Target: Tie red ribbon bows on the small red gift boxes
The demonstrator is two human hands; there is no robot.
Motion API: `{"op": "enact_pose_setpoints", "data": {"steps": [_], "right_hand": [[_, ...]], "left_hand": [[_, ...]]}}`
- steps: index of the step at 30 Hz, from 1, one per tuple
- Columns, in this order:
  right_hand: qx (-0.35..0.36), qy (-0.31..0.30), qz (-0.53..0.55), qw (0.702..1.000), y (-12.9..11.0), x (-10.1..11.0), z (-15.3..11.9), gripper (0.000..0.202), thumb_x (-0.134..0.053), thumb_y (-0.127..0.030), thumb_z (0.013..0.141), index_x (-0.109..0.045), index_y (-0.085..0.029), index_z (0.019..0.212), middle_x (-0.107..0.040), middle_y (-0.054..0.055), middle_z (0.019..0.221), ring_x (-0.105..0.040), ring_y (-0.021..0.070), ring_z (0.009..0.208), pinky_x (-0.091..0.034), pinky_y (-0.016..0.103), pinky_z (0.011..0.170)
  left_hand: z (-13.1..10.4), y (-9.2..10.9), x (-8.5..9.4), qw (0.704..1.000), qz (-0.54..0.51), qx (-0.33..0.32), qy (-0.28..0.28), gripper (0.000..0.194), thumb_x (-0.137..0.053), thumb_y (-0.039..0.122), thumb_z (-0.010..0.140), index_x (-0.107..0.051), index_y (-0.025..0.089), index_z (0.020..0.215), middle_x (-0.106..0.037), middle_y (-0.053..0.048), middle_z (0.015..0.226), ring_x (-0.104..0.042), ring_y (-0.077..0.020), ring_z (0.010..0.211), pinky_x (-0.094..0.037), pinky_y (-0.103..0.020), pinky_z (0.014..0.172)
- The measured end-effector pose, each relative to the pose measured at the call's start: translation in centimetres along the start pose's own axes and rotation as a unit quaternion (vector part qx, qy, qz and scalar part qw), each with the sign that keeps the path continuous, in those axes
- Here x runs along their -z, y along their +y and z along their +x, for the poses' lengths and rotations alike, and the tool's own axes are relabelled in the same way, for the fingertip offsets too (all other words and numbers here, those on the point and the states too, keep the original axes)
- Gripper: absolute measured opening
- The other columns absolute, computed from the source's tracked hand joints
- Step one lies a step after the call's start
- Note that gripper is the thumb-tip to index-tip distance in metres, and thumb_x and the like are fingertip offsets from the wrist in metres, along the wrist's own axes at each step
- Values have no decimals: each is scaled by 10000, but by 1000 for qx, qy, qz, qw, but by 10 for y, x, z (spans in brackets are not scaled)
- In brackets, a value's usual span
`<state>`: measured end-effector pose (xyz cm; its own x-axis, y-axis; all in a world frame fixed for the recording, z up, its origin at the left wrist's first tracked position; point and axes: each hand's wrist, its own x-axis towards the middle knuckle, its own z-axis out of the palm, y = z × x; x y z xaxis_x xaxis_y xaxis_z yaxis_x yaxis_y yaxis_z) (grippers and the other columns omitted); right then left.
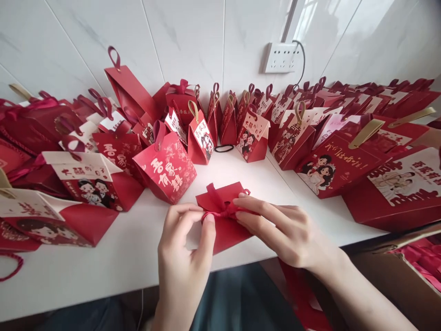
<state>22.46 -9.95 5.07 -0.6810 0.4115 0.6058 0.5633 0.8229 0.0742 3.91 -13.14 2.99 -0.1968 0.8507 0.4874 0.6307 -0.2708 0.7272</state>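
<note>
A small red gift box lies at the table's front edge, with a red ribbon knotted across its top. My left hand pinches the ribbon's left side between thumb and fingers. From the right, my right hand reaches over the box, its fingers bent onto the ribbon by the knot; its thumb is hidden. Just behind stands a red box with white lettering.
Many red gift boxes with ribbon loops crowd the white table along the tiled wall, some with cartoon couples. A black ring lies among them. A power strip hangs on the wall. At lower right is a cardboard box holding red ribbon.
</note>
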Motion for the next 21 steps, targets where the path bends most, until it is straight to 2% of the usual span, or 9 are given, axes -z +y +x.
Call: {"op": "enact_pose_setpoints", "data": {"steps": [2, 6, 9, 11, 14, 17, 21], "right_hand": [[8, -2, 2, 1000, -3, 6, -5, 330, -295, -90, 937, -602, -158, 1036, -675, 129, 1122, -678, 184, 952, -563, 220, 592], [-6, -19, 23, 1000, -7, 13, -15, 281, -335, -73, 920, -567, -157, 1055, -642, 152, 1156, -605, 225, 1118, -567, 233, 627], [-72, -7, 59, 996, -15, 15, -22, 200, -420, -107, 912, -555, -183, 1040, -590, 152, 1220, -602, 224, 1105, -564, 257, 674], [-140, 17, 91, 986, -22, 18, -25, 127, -475, -201, 914, -550, -182, 1015, -577, 157, 1193, -620, 227, 1035, -558, 290, 701], [-259, 29, 123, 958, -35, 25, -24, 192, -435, -326, 936, -554, -181, 894, -593, 119, 963, -625, 198, 841, -532, 296, 654], [-334, -21, 159, 929, -47, 30, -18, 281, -407, -345, 947, -527, -195, 743, -548, 47, 747, -552, 134, 616, -469, 237, 528], [-406, -70, 207, 887, -58, 32, -11, 344, -468, -411, 919, -478, -202, 645, -501, -8, 587, -440, 96, 466, -389, 204, 436]], "left_hand": [[-6, -3, 2, 1000, -9, 17, 12, 110, -518, 223, 851, -531, 213, 742, -532, -19, 869, -555, -144, 806, -483, -252, 749], [-16, -6, 6, 998, -24, 25, 45, 141, -503, 171, 832, -511, 198, 694, -511, -16, 876, -548, -127, 806, -473, -222, 716], [-24, -1, 9, 999, -40, 24, 13, 151, -472, 150, 832, -499, 202, 692, -507, -15, 886, -543, -123, 860, -455, -195, 695], [-28, 6, 11, 998, -50, 33, -18, 167, -453, 158, 835, -493, 201, 679, -504, -20, 909, -543, -125, 871, -443, -195, 662], [-31, 14, 14, 995, -63, 56, -48, 202, -440, 191, 837, -477, 192, 639, -501, -36, 960, -548, -137, 859, -421, -219, 602], [-31, 18, 16, 994, -67, 64, -62, 213, -447, 210, 829, -461, 189, 617, -507, -48, 983, -550, -155, 880, -427, -234, 617], [-32, 16, 17, 993, -69, 54, -74, 171, -468, 184, 805, -461, 194, 635, -497, -52, 937, -545, -168, 900, -455, -234, 652]]}}
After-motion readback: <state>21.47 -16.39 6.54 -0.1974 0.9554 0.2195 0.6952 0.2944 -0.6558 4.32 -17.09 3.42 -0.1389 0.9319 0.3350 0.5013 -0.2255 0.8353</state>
